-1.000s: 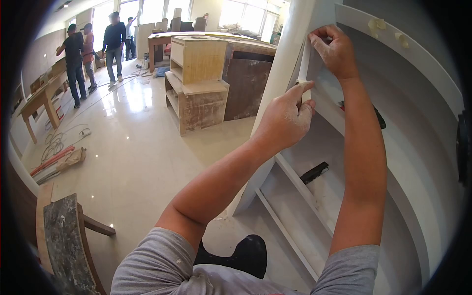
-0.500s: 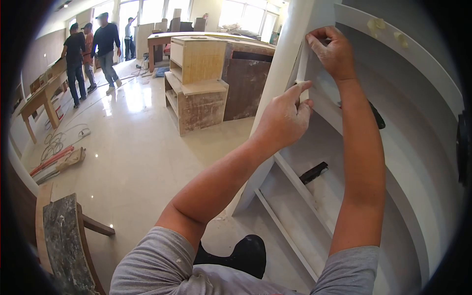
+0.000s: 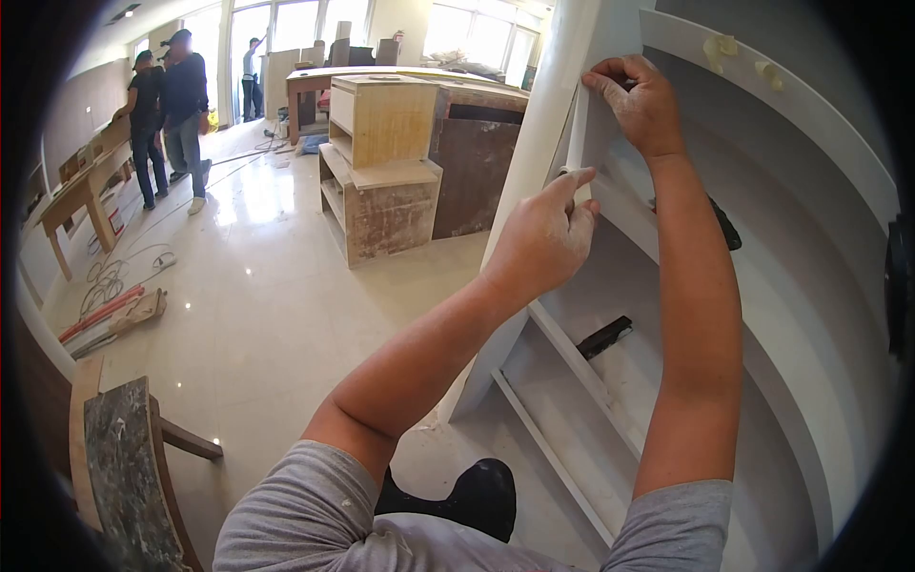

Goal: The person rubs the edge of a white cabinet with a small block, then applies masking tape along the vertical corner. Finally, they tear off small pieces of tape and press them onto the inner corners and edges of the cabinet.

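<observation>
A thin white strip (image 3: 578, 129) runs down along the front edge of the white shelf unit (image 3: 515, 205). At its upper end my right hand (image 3: 646, 107) pinches it between thumb and fingertips. Lower down, my left hand (image 3: 541, 238) is closed around the strip's lower part, index finger laid along the edge; what lies inside its grip is partly hidden. Whitish dust coats the fingers of both hands. A black-handled tool (image 3: 605, 337) lies on a lower shelf, and another black object (image 3: 726, 224) shows partly behind my right forearm.
Pale yellowish scraps (image 3: 721, 48) cling to a curved upper shelf edge. Left of the unit stand a stepped wooden cabinet (image 3: 391, 214) and a dark-topped stool (image 3: 129, 458). Cables (image 3: 107, 281) lie on the glossy floor. Several people (image 3: 186, 105) are in the background.
Both hands stay on the strip, appearing slightly farther left along with the shelf unit. In the background, one person has moved left, closer to another beside the workbench.
</observation>
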Tool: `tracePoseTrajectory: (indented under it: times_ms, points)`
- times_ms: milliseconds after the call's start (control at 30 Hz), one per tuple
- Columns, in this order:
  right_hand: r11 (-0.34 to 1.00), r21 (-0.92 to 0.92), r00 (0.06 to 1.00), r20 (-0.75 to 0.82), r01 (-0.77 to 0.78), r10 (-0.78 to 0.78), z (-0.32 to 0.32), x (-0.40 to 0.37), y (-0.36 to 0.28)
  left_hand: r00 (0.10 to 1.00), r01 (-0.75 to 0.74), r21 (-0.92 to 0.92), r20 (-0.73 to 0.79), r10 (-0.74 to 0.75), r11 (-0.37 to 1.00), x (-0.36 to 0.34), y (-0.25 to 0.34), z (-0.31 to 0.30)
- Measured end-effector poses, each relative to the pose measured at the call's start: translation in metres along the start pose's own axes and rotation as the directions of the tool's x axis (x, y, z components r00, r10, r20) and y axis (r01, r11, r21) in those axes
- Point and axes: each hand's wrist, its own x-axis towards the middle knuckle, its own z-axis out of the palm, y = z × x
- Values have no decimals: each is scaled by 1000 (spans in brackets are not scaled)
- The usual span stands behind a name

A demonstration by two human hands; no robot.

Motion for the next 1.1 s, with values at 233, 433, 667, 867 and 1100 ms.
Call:
tracePoseTrajectory:
  times_ms: [233,433,667,867,1100]
  points:
    - [999,-35,1000,10,-16,16,2,-2,-6,999,31,-72,15,-30,997,0,2,-2]
    - [990,-24,988,-69,139,-140,7,-2,-6,999,31,-143,22,-29,989,-2,-4,0]
    - [974,-12,971,-79,227,-227,11,-4,-5,998,65,-68,13,-65,996,-3,5,-5]
    - [974,-41,972,-61,224,-226,7,-6,-8,995,95,-77,14,-95,992,-1,-2,-3]
    - [939,-193,951,-68,285,-303,4,-6,-9,997,79,99,-4,-79,992,2,-10,-1]
